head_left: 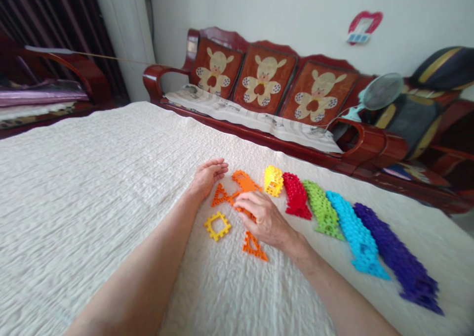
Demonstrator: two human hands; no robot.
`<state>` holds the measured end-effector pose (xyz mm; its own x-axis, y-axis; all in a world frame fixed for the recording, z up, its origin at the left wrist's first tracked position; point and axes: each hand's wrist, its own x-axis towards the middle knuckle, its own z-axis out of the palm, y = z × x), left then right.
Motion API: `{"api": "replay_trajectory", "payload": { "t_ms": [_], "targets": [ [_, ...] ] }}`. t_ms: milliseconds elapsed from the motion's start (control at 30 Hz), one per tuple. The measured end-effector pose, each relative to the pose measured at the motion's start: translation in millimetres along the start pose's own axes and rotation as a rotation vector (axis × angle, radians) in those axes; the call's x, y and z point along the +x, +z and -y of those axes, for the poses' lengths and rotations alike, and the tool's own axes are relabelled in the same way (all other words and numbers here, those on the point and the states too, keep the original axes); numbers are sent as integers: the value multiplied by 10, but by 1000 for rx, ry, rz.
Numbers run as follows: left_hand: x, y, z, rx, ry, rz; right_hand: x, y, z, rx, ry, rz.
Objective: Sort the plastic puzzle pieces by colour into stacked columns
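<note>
My left hand (210,177) rests on its edge on the white quilted cover, fingers stretched out and holding nothing. It is just left of the loose orange interlocking plastic pieces. My right hand (262,216) is over these pieces with its fingers curled, and an orange piece (246,211) shows between them. Under and beside the fingers lie an orange triangle (219,195), a larger orange piece (244,180) and another orange triangle (254,246) nearer me. A yellow square frame piece (217,226) lies flat between my forearms.
To the right, stacked rows of like pieces lie side by side: yellow (273,181), red (296,196), green (323,210), light blue (356,233) and purple (398,257). Beyond the quilted cover (111,178) stand a wooden sofa (237,113) with bear-patterned cushions and a fan (382,92).
</note>
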<state>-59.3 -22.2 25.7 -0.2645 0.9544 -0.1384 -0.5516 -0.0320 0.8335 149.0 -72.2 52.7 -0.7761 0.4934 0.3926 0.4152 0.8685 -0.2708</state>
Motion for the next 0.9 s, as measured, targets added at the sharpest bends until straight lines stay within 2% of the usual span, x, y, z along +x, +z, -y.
{"api": "replay_trajectory", "payload": {
  "t_ms": [167, 267, 467, 733, 900],
  "targets": [
    [-19, 11, -9, -4, 3, 3, 31, 52, 327, 6, -103, 203],
    [-14, 2, -2, 4, 10, 7, 34, 81, 424, -40, -91, 246],
    [17, -29, 24, 16, 9, 10, 3, 125, 431, -97, -88, 246],
    [32, -39, 38, 11, 13, 8, -4, 180, 408, -98, -179, 217],
    [15, -27, 15, 23, -3, -11, 2, 348, 405, 20, -38, 82]
  ]
}}
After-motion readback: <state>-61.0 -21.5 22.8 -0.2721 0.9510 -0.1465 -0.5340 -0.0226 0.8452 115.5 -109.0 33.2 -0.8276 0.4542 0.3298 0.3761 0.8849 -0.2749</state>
